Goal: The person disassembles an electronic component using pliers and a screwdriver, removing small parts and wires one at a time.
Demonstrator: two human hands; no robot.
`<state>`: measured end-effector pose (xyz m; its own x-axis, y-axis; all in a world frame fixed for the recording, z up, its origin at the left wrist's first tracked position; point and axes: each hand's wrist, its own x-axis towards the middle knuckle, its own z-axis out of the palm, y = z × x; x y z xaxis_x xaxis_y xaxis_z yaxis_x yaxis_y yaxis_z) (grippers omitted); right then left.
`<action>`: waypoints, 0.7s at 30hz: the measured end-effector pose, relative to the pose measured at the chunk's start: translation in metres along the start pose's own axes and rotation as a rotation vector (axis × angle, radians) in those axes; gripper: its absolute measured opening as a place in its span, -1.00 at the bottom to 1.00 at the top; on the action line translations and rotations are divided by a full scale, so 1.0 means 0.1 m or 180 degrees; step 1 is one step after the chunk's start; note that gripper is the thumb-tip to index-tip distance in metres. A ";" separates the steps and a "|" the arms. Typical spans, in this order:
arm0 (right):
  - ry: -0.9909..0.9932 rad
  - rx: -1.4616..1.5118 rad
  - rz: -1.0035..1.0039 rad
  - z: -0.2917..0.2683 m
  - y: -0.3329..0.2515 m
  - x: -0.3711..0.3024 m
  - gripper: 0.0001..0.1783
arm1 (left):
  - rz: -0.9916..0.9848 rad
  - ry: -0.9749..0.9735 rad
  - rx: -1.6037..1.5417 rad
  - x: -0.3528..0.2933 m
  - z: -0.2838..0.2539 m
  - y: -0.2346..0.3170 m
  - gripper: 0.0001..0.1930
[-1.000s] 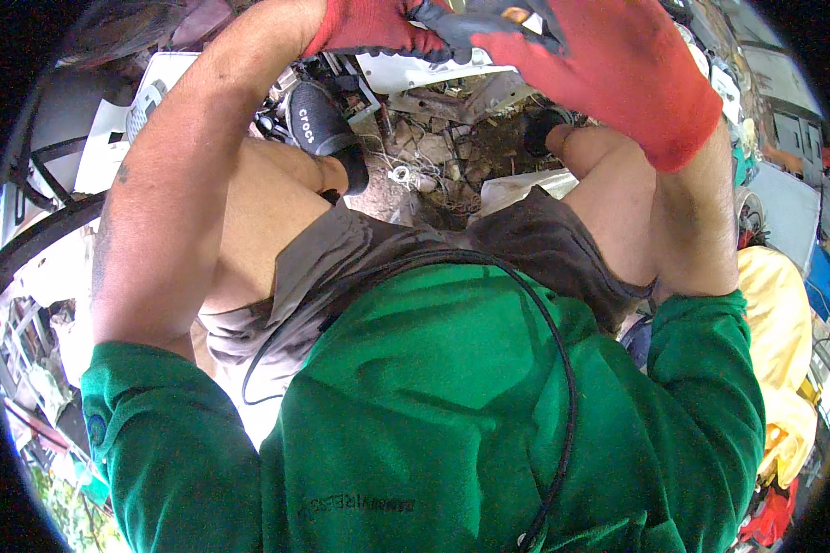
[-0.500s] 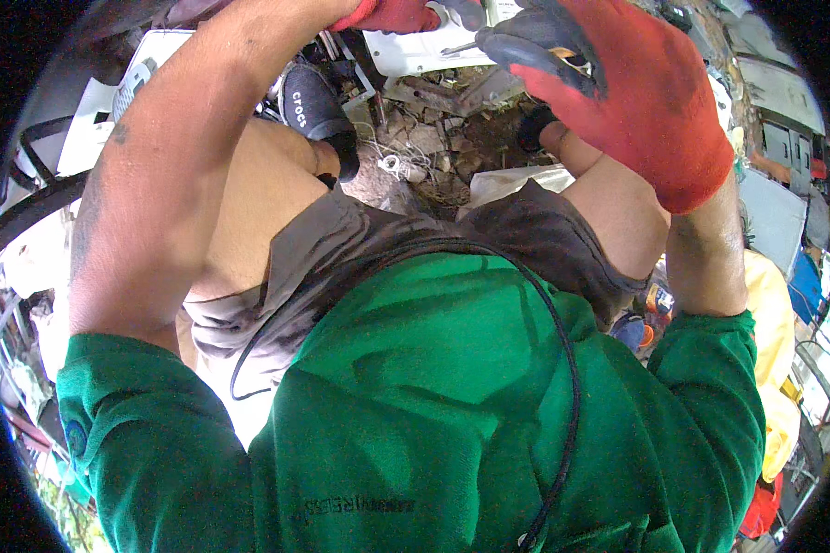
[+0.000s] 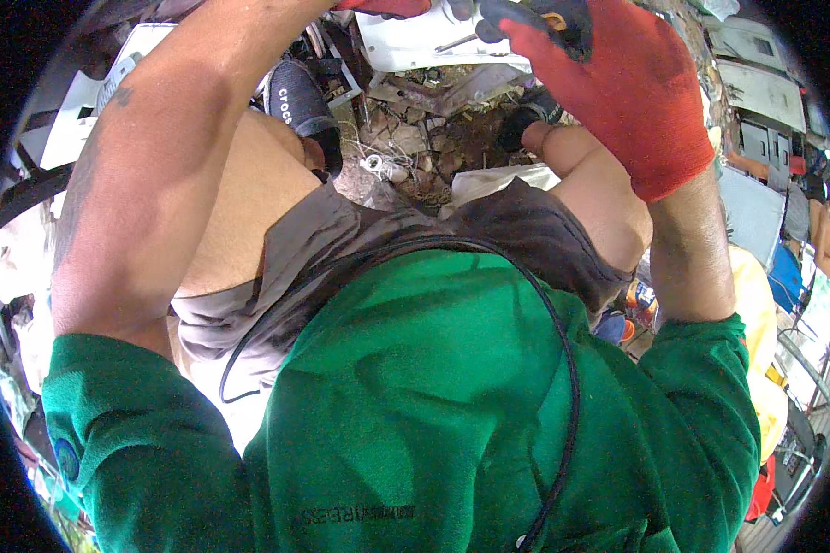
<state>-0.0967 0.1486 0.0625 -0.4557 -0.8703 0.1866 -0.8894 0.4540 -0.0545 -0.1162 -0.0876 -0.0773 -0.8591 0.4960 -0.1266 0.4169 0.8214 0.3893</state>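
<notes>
My right hand (image 3: 609, 101), in a red glove with dark fingers, is at the upper right. Its fingers curl round an orange-yellow handle, seen only in part. A thin metal screwdriver shaft (image 3: 456, 42) points left from the fingertips, over a white panel (image 3: 401, 44). At the top edge is my left hand (image 3: 392, 6), also in a red glove with dark fingertips. Most of it lies outside the picture, close to the panel's far part, and what its fingers hold does not show.
Between my feet, bits of rubble and a tangle of white cord (image 3: 383, 168) lie on the ground. A metal bar (image 3: 443, 92) crosses just below the panel. A yellow cloth or bag (image 3: 756, 341) and grey-white casings (image 3: 752, 207) stand at my right. A dark curved frame (image 3: 32, 194) is at my left.
The whole view has shifted slightly, and both gloved hands sit a little higher and further left. The screwdriver shaft stays over the white panel.
</notes>
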 end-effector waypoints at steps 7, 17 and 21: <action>0.0044 0.0603 0.0135 0.01 0.11 0.03 -0.66 | -0.0219 -0.0010 -0.0129 0.10 0.03 0.04 -0.40; -0.0113 0.0697 -0.0761 0.05 0.36 0.09 -0.51 | 0.0118 0.0252 -0.0214 0.07 0.08 -0.04 -0.40; -0.0015 0.0387 -0.0687 -0.05 0.20 0.01 -0.48 | -0.0151 0.0089 -0.0243 0.03 0.00 0.08 -0.41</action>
<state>-0.1145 0.1581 0.0667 -0.2547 -0.9456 0.2023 -0.9639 0.2314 -0.1316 -0.1159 -0.0794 -0.0746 -0.8857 0.4481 -0.1213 0.3527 0.8194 0.4519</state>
